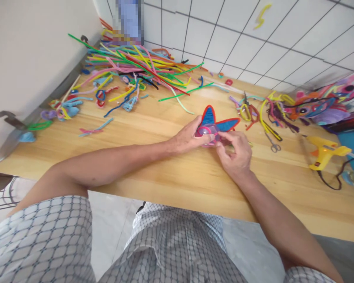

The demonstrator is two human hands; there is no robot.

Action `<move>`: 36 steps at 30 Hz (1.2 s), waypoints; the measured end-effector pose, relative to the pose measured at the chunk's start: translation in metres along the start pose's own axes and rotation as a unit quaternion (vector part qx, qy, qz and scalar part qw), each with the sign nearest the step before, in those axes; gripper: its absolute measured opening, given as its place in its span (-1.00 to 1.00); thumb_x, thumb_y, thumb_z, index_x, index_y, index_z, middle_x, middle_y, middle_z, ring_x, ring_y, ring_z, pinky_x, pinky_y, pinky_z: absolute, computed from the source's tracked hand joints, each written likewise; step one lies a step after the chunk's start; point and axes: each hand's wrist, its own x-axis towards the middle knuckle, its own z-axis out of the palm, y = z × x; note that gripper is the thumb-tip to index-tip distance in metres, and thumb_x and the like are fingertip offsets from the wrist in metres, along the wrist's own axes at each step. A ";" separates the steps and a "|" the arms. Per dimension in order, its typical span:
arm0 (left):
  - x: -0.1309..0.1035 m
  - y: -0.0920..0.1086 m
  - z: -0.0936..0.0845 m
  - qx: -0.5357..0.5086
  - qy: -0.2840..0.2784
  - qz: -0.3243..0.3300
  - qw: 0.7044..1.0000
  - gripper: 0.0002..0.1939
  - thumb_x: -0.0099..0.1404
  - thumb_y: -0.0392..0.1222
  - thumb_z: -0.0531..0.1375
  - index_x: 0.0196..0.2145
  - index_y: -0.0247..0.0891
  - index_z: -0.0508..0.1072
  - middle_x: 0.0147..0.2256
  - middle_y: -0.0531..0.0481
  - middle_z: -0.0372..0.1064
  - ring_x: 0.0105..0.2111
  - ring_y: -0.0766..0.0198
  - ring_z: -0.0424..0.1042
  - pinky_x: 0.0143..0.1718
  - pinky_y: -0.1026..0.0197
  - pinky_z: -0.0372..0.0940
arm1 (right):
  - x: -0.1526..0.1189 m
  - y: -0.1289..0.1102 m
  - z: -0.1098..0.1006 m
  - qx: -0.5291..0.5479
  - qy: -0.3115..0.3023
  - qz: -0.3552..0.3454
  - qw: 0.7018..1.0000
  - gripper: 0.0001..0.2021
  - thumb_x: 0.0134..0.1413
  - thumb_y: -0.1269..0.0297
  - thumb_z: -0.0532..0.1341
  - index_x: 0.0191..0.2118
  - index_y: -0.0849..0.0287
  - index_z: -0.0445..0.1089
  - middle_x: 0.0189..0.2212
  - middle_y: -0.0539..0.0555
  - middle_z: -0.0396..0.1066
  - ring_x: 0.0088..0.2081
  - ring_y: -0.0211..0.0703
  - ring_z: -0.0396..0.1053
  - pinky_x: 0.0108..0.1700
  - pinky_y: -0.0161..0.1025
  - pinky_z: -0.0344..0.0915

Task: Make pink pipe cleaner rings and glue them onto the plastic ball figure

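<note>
Near the middle of the wooden table I hold a small pipe-cleaner figure (208,116) with two pointed blue ears edged in red. Below the ears its body is purple, with a pink ring around a shiny round part. My left hand (189,135) grips it from the left, the thumb lying across its front. My right hand (236,152) pinches at its right side, thumb and forefinger close together on a pink strand. Fingers cover much of the lower part, so its full shape is hidden.
A heap of colourful pipe cleaners (141,65) lies at the back left against the tiled wall (194,23). Red-handled scissors (253,113), small grey scissors (274,146) and a yellow glue gun (324,151) with a black cord lie to the right. Finished-looking pipe-cleaner figures (318,104) stand beyond.
</note>
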 end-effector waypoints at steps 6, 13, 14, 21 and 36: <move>0.001 -0.003 -0.001 0.011 -0.004 -0.014 1.000 -0.31 0.29 0.18 0.39 0.21 -0.26 0.38 0.10 -0.23 0.54 0.07 -0.07 0.56 0.18 -0.10 0.49 | -0.002 -0.001 0.000 -0.009 -0.018 0.013 1.000 -0.69 0.34 0.35 0.34 0.15 0.02 0.54 -0.14 0.13 0.61 -0.24 -0.03 0.56 -0.16 -0.01 0.59; 0.003 -0.010 -0.003 -0.014 -0.004 0.000 1.000 -0.35 0.32 0.14 0.39 0.22 -0.23 0.38 0.16 -0.20 0.54 0.15 -0.03 0.55 0.27 -0.07 0.43 | -0.001 0.001 -0.001 -0.004 -0.022 0.025 0.999 -0.71 0.35 0.30 0.35 0.14 0.02 0.54 -0.16 0.12 0.63 -0.24 -0.02 0.57 -0.17 -0.02 0.58; 0.004 -0.010 -0.004 -0.014 -0.001 -0.003 1.000 -0.36 0.32 0.15 0.39 0.20 -0.23 0.39 0.15 -0.19 0.54 0.14 -0.03 0.54 0.27 -0.07 0.43 | 0.000 0.002 -0.002 -0.003 -0.020 0.025 0.999 -0.71 0.34 0.29 0.35 0.14 0.02 0.53 -0.16 0.12 0.64 -0.24 -0.02 0.57 -0.17 -0.02 0.58; 0.004 -0.005 -0.007 -0.035 0.001 -0.021 0.999 -0.39 0.33 0.15 0.38 0.17 -0.24 0.38 0.15 -0.19 0.54 0.16 -0.03 0.52 0.29 -0.07 0.40 | 0.001 0.012 -0.003 0.000 0.014 0.021 1.000 -0.76 0.33 0.34 0.33 0.07 0.02 0.55 -0.24 0.07 0.61 -0.27 -0.06 0.56 -0.21 -0.08 0.58; 0.009 -0.003 -0.013 -0.128 -0.017 -0.039 0.991 -0.39 0.23 0.16 0.48 0.11 -0.18 0.49 0.06 -0.14 0.63 0.10 -0.05 0.59 0.19 -0.05 0.43 | 0.000 0.007 0.003 0.046 0.017 0.037 0.998 -0.79 0.46 0.22 0.26 0.10 0.03 0.55 -0.25 0.06 0.62 -0.24 -0.07 0.57 -0.14 -0.08 0.55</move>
